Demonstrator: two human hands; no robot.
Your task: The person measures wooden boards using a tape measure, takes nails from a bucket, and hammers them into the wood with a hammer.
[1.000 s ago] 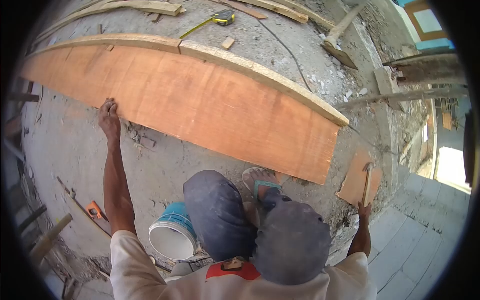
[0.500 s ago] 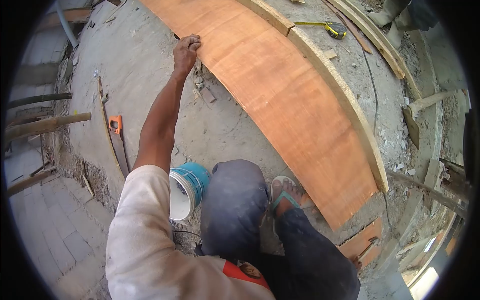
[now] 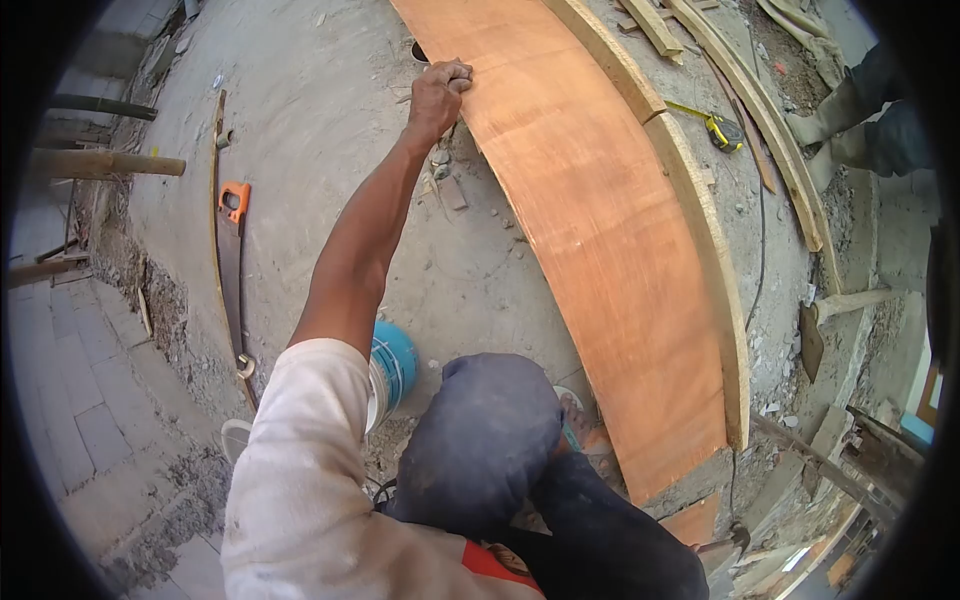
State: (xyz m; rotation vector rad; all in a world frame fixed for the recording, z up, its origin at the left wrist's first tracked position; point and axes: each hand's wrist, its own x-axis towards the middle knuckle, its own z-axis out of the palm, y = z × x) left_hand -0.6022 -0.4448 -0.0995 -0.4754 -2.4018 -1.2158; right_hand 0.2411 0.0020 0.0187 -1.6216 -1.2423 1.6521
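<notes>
My left hand (image 3: 440,98) is closed at the inner edge of a long curved plywood sheet (image 3: 610,230), with my arm stretched forward. A thick wooden rib (image 3: 705,235) runs along the sheet's outer edge. At the lower right, a hammer (image 3: 739,537) shows its dark head and part of its handle just past my knee. My right hand is almost wholly hidden there, at the handle's near end. A small plywood offcut (image 3: 692,520) lies beside the hammer.
A blue bucket (image 3: 396,360) stands left of my knee. An orange-handled saw (image 3: 231,250) lies farther left along a thin wooden strip (image 3: 217,200). Beyond the rib are a tape measure (image 3: 724,133), long timbers (image 3: 770,120), a hoe (image 3: 815,330) and another person's boots (image 3: 815,140).
My view has shifted, so the plywood and left hand appear farther right. The left hand stays at the sheet's edge. The hammer's head now sits lower, its handle more level.
</notes>
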